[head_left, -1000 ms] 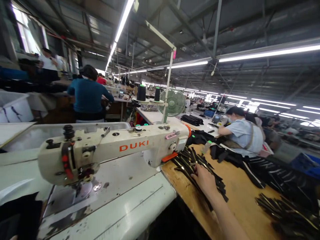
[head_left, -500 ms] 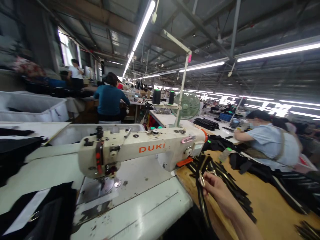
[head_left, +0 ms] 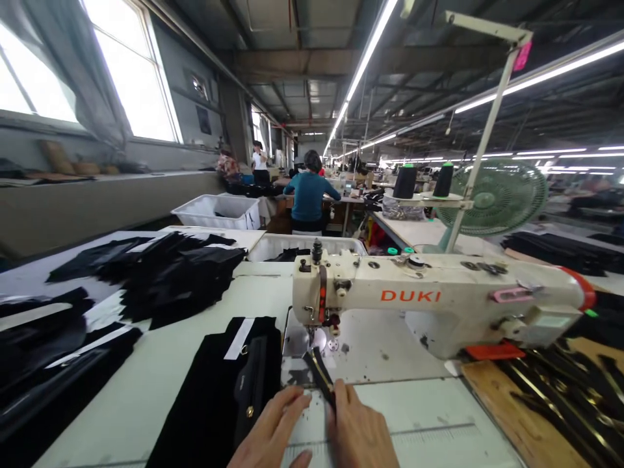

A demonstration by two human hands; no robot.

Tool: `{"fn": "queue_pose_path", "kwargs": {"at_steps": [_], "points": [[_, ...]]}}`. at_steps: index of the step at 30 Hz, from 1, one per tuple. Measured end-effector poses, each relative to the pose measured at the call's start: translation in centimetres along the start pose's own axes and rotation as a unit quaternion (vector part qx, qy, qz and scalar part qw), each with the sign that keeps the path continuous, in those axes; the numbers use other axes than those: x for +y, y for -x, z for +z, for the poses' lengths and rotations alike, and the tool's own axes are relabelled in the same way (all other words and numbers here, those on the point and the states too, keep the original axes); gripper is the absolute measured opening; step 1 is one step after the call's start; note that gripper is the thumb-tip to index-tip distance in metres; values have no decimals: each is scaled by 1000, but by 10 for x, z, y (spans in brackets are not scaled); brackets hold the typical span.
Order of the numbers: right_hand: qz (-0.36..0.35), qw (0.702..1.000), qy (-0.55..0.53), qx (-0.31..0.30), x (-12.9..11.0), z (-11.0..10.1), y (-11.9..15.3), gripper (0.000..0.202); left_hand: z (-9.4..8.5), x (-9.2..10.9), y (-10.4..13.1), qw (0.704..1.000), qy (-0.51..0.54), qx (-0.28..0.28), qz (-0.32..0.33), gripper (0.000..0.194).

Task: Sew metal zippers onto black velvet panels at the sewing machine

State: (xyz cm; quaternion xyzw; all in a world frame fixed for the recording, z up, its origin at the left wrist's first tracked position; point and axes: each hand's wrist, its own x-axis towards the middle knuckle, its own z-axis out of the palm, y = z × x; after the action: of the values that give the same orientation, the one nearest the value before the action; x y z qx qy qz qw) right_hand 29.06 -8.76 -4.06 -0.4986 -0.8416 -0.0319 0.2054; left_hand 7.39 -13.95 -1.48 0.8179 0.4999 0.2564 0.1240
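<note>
A black zipper with gold teeth [head_left: 320, 373] lies slantwise at the front of the white sewing machine [head_left: 361, 292], its far end close to the needle area. My right hand [head_left: 361, 426] grips its near part, fingers closed over it; the rest is hidden beneath the hand. Just left of it, my left hand [head_left: 273, 429] is open, thumb apart from the stretched fingers, with nothing visible in it. Beside that hand lies a black fabric panel [head_left: 195, 396] bearing a white strip [head_left: 239, 338] and a zipped pocket with gold-coloured hardware [head_left: 249, 411].
More black fabric pieces [head_left: 180, 270] are piled on the left of the table. Several loose zippers [head_left: 550, 396] rest on a brown board [head_left: 487, 383] at the right. Behind the machine stand a white bin [head_left: 336, 244], thread cones [head_left: 404, 182] and a green fan [head_left: 502, 195]. A co-worker [head_left: 310, 195] sits farther back.
My view has swung left. My right hand has come from the zipper pile to the front of the machine with a zipper, and my left hand has come into view.
</note>
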Motion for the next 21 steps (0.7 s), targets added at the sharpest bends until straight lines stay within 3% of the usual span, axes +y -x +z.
{"fn": "queue_pose_path", "kwargs": {"at_steps": [2, 6, 10, 12, 16, 19, 21], "points": [[-24, 998, -41, -27, -8, 1, -6, 30, -1, -7, -10, 999, -28, -18, 42, 66], [-40, 990, -127, -55, 1, -23, -26, 16, 1, -8, -29, 994, -51, -64, 72, 67], [-171, 969, -167, -69, 22, -38, -51, 43, -18, -10, -40, 994, -46, -79, 54, 57], [-210, 960, -169, -81, 27, -37, -60, 45, -35, -26, -47, 997, -41, -60, 19, 48], [-218, 953, -195, -83, 28, -30, -65, 26, -66, -84, -74, 995, -65, 4, -82, 44], [-210, 950, -219, -78, 28, -25, -64, 29, -74, -116, -91, 994, -49, -23, -93, 56], [-204, 952, -215, -69, 28, -22, -61, 34, -72, -120, -95, 994, -25, -48, -92, 41]]}}
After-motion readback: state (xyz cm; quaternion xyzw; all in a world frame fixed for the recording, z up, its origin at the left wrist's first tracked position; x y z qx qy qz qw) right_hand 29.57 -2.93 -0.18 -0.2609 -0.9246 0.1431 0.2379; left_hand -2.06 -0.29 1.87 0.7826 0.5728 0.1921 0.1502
